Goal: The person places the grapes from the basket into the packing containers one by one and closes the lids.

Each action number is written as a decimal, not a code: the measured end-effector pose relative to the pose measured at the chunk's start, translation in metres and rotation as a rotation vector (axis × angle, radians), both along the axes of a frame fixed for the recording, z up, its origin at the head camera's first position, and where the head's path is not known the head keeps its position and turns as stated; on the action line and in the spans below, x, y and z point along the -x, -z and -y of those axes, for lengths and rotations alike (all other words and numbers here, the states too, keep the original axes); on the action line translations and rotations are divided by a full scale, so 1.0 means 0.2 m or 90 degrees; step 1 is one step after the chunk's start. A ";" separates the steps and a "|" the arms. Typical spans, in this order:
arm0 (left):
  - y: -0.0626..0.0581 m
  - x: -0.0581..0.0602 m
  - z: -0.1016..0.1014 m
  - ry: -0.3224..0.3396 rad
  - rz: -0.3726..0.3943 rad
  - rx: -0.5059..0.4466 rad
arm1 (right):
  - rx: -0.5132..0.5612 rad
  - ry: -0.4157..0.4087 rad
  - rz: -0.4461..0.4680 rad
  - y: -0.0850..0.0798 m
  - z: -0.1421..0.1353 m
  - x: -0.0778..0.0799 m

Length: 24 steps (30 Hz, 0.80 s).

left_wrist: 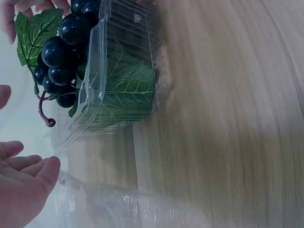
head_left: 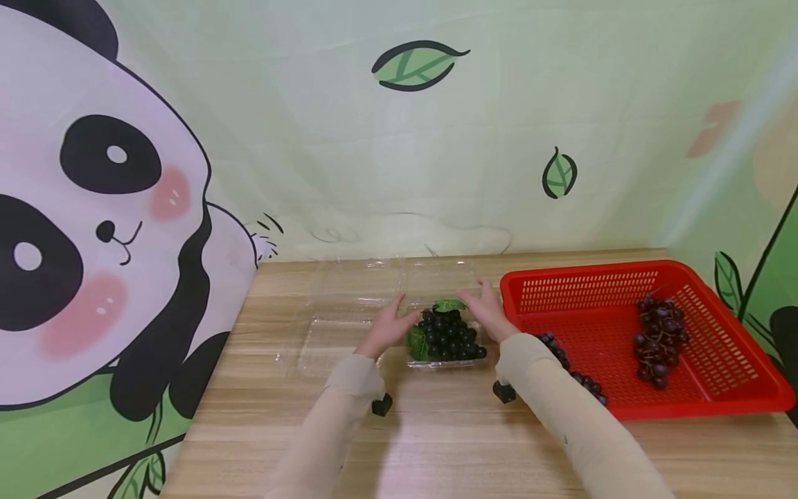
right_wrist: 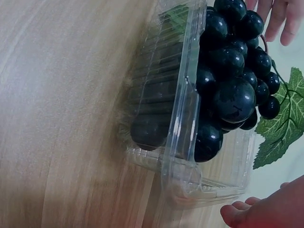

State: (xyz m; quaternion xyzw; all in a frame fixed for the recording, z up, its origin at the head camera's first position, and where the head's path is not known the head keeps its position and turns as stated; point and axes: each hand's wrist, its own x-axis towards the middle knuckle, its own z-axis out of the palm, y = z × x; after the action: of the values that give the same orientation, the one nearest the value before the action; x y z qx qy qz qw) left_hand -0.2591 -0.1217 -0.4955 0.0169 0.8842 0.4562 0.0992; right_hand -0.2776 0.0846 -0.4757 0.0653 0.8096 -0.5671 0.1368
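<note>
A bunch of glossy dark grapes (head_left: 450, 337) with green leaves (left_wrist: 124, 85) lies in a clear plastic clamshell box (right_wrist: 178, 118), and some grapes rise above the rim. Its transparent lid (head_left: 439, 277) seems to stand raised behind it. To the left of the box is my left hand (head_left: 388, 327), its fingers loosely extended and apart from the grapes. On the other side my right hand (head_left: 489, 310) reaches beside the back right corner, near a leaf (right_wrist: 287, 118). Neither hand appears to grip anything.
Another clear clamshell box (head_left: 339, 343) stands open on the left of the wooden table (head_left: 249, 443). At right is a red plastic basket (head_left: 614, 346) with a purple grape bunch (head_left: 661, 339) and more grapes (head_left: 586, 382) partly behind my right sleeve. A printed cloth hangs behind.
</note>
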 end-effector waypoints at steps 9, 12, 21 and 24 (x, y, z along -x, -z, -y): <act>-0.02 0.02 -0.05 -0.037 0.037 -0.043 | 0.015 0.004 -0.010 0.04 0.00 0.00; -0.02 0.04 -0.07 -0.045 0.042 -0.055 | 0.031 0.006 -0.007 0.06 0.00 0.00; -0.01 0.07 -0.11 -0.051 0.033 -0.049 | 0.035 0.018 -0.028 0.11 0.00 0.03; -0.01 0.08 -0.12 -0.064 0.048 -0.059 | 0.015 0.016 -0.032 0.12 0.00 0.03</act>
State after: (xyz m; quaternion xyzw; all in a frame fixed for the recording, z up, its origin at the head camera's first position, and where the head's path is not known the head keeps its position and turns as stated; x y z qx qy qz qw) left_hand -0.2756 -0.0983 -0.4927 -0.0404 0.8574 0.5013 0.1088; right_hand -0.2843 0.0836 -0.4993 0.0595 0.8049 -0.5800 0.1099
